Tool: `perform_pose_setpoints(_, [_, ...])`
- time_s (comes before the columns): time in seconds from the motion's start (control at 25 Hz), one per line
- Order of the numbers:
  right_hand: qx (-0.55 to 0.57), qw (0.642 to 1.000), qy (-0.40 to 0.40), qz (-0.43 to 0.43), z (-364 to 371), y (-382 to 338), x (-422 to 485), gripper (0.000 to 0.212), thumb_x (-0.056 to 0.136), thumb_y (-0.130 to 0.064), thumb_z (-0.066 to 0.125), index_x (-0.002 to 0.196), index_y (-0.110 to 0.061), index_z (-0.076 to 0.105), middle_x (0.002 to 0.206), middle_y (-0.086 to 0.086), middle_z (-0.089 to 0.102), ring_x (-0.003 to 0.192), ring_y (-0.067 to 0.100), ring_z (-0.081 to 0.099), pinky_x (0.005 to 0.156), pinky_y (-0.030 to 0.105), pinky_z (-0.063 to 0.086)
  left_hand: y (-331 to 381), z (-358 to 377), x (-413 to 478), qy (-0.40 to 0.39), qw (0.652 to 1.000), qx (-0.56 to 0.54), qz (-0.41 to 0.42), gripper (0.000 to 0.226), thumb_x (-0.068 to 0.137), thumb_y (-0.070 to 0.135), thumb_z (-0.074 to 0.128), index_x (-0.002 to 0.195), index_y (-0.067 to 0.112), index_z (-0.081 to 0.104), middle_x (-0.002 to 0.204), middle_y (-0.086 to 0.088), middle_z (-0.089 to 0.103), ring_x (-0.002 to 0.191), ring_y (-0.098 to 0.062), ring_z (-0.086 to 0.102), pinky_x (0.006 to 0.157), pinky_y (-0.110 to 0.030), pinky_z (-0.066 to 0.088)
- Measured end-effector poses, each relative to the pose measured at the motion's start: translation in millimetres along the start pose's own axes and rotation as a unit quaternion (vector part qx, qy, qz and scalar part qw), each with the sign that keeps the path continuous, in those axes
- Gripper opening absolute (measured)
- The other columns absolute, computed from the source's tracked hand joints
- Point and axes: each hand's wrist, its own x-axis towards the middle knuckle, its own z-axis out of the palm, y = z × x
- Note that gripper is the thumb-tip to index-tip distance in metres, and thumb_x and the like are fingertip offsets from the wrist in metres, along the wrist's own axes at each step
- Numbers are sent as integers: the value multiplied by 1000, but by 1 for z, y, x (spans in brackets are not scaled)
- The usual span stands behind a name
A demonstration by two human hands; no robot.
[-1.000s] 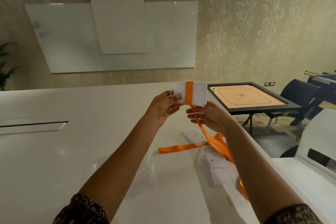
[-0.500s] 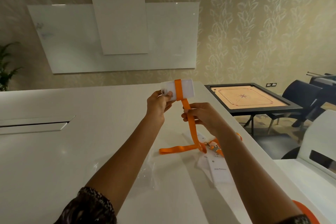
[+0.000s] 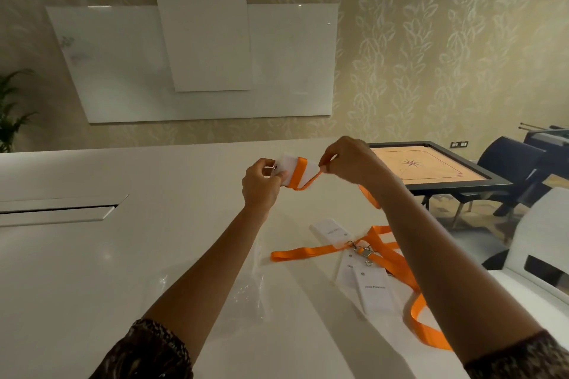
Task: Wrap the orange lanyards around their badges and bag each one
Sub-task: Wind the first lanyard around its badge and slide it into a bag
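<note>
- At the bottom corners of the frame we see patterned sleeves (image 3: 147, 348), with both bare forearms reaching up toward the middle.
- Low and centre, clear plastic bags (image 3: 251, 289) lie flat on the white counter (image 3: 123, 271), between the two forearms.
- Right of the bags, loose orange lanyards (image 3: 308, 252) sprawl on the counter, joined at a metal clip (image 3: 363, 251). A printed badge (image 3: 374, 289) lies just below the clip and a second badge (image 3: 330, 229) just above and left of it.
- In mid-frame, raised above the counter, the left hand (image 3: 261, 186) grips the left end of a white badge (image 3: 311, 172), its fingers (image 3: 281, 177) curled onto it.
- An orange lanyard strap (image 3: 300, 174) is wrapped round the middle of that held badge.
- Just right of the badge, the right hand (image 3: 349, 160) pinches the same strap between thumb and fingertips; the strap then drops behind the right forearm.
- At the left, a long slot (image 3: 58, 209) is set in the counter.
- Beyond the counter, at the right, stand a carrom board (image 3: 415, 163), dark blue chairs (image 3: 511, 160) and a white chair (image 3: 545, 234).
- On the far wall hangs a glass whiteboard (image 3: 292, 64); a plant (image 3: 9, 114) shows at the left edge.
</note>
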Motion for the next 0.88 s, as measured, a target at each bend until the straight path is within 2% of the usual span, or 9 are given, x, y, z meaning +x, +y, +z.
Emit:
perform_pose_setpoints(0.08, [-12,1000,7,-25,-11,-1,8,9,87,-20,69,93,-17,75,91,1,62,77,15,56,63,23,39,3,-5,0,-75,997,-6,-10,39,86,23,71,120,9,58,111,-6,64,99,-25,65,81,-38,59])
perform_pose_setpoints(0.12, [-14,999,7,-32,-16,0,12,9,86,-23,69,91,-17,74,91,1,62,78,15,56,62,23,39,5,-8,-1,-116,993,-20,-16,40,86,22,72,121,9,57,111,-6,63,99,-24,65,78,-34,60])
perform_pose_setpoints(0.24, [12,999,7,-42,-28,8,22,15,86,-26,70,89,-12,74,81,3,68,65,10,54,57,21,38,12,-18,-6,-231,970,-72,-32,35,85,18,72,116,14,56,110,-6,65,93,-21,67,68,-22,59])
perform_pose_setpoints(0.32, [60,997,-6,-41,-34,17,24,15,86,-25,70,90,-10,74,76,4,69,60,11,52,58,21,39,14,-24,-7,-290,949,-113,-47,34,85,16,71,116,14,56,109,-8,67,92,-21,69,69,-21,58])
perform_pose_setpoints(0.44, [181,982,-49,19,-34,33,23,12,85,-27,71,86,-15,74,76,6,67,63,17,50,59,31,38,15,-28,-9,-345,909,-219,-85,25,89,10,65,113,13,59,106,-9,70,95,-23,70,76,-26,59])
perform_pose_setpoints(0.56, [247,963,-95,57,-18,43,19,10,90,-23,66,90,-16,73,83,6,65,67,15,54,57,28,44,16,-26,-11,-342,874,-318,-131,19,92,6,59,109,14,61,98,-6,73,89,-19,72,81,-30,59])
perform_pose_setpoints(0.64, [292,946,-118,75,-4,47,15,11,93,-15,59,88,-16,70,87,9,65,70,16,58,60,30,49,17,-23,-10,-328,864,-351,-148,19,92,5,59,110,12,61,99,-8,72,87,-18,72,83,-31,59])
perform_pose_setpoints(0.72, [329,930,-136,95,8,50,11,10,94,-13,57,90,-15,66,91,11,64,76,18,61,66,33,51,19,-20,-8,-308,864,-364,-160,19,92,5,59,109,12,60,101,-9,71,88,-19,71,82,-32,58])
perform_pose_setpoints(0.88, [381,902,-189,77,27,54,10,16,95,-16,58,110,-13,62,103,14,68,91,23,66,84,41,54,21,-15,-4,-265,874,-371,-170,19,92,8,60,111,11,57,107,-10,67,95,-21,67,87,-35,55])
